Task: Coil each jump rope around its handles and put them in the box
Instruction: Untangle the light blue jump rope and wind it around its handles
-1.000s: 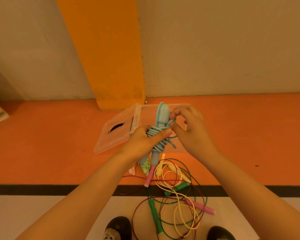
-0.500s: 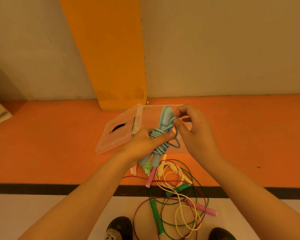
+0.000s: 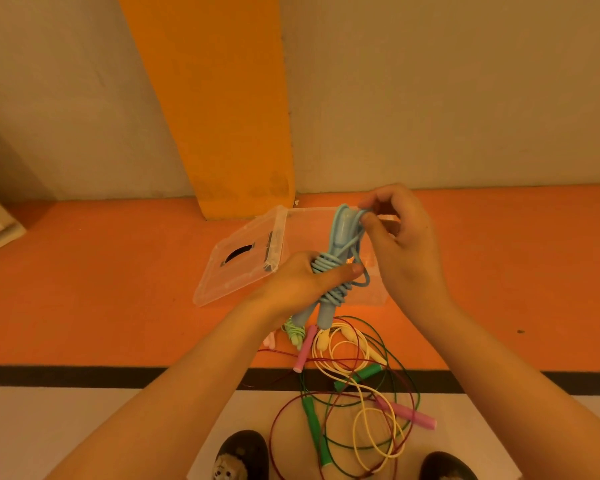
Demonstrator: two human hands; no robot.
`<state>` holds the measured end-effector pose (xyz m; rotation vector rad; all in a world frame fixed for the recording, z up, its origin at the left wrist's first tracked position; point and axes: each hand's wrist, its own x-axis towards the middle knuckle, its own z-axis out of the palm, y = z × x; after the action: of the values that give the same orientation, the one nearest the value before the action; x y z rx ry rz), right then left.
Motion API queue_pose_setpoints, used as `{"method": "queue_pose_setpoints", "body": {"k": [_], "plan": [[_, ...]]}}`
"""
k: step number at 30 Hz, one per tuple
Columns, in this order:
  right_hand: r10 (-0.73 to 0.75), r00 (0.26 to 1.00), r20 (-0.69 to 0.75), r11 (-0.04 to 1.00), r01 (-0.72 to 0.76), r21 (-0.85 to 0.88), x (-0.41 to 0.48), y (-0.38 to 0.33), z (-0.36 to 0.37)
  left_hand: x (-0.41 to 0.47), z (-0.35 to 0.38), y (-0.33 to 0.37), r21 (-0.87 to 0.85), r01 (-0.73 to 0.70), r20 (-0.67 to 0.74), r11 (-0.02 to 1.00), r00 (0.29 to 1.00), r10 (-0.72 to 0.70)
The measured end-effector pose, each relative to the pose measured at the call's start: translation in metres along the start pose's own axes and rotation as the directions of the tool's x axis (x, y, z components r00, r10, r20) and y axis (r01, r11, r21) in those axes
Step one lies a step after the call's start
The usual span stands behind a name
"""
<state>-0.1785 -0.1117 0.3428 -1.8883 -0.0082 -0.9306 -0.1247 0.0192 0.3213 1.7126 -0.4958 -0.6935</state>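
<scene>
We see an orange pillar (image 3: 222,98) at upper centre against a pale wall (image 3: 465,81). Below it, orange floor (image 3: 84,289) meets a black stripe (image 3: 84,375), then white floor (image 3: 66,427). Two dark shoes, one (image 3: 246,448) and another (image 3: 445,467), sit at the bottom edge.

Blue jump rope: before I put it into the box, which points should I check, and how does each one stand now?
1. Coils: the blue jump rope is wound around both of its handles: ok.
2. Hold: the left hand grips the wound middle: ok.
3. Rope end secured: not ok. The right hand pinches it at the handle tops, and some slack hangs loose.
4. Way in: the lid is open and lies to the left of the box: ok.
5. Free room inside the box: cannot tell, because the hands hide much of it.
</scene>
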Motion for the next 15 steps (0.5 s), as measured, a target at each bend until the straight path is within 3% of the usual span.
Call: {"method": "queue_pose_setpoints", "body": {"k": [3,5,8,15], "plan": [[0.091,0.996,0.022,0.995,-0.092,0.034,0.003,0.001,0.0,-0.001,0.007,-0.005,0.0,0.015,-0.002,1.0,1.0,-0.015],[0.128,0.983,0.133,0.991,-0.122,-0.049,0.006,0.004,-0.003,-0.001,0.011,-0.011,0.004,0.062,0.009,0.998,0.998,-0.062],[0.077,0.947,0.313,0.977,-0.009,-0.213,0.009,0.008,-0.014,-0.001,0.012,-0.016,-0.062,0.119,0.001,0.991,0.993,-0.119],[-0.016,0.896,0.444,0.947,0.156,-0.28,0.01,0.018,-0.027,-0.001,0.008,-0.013,-0.113,0.12,-0.011,0.986,0.992,-0.122]]}}
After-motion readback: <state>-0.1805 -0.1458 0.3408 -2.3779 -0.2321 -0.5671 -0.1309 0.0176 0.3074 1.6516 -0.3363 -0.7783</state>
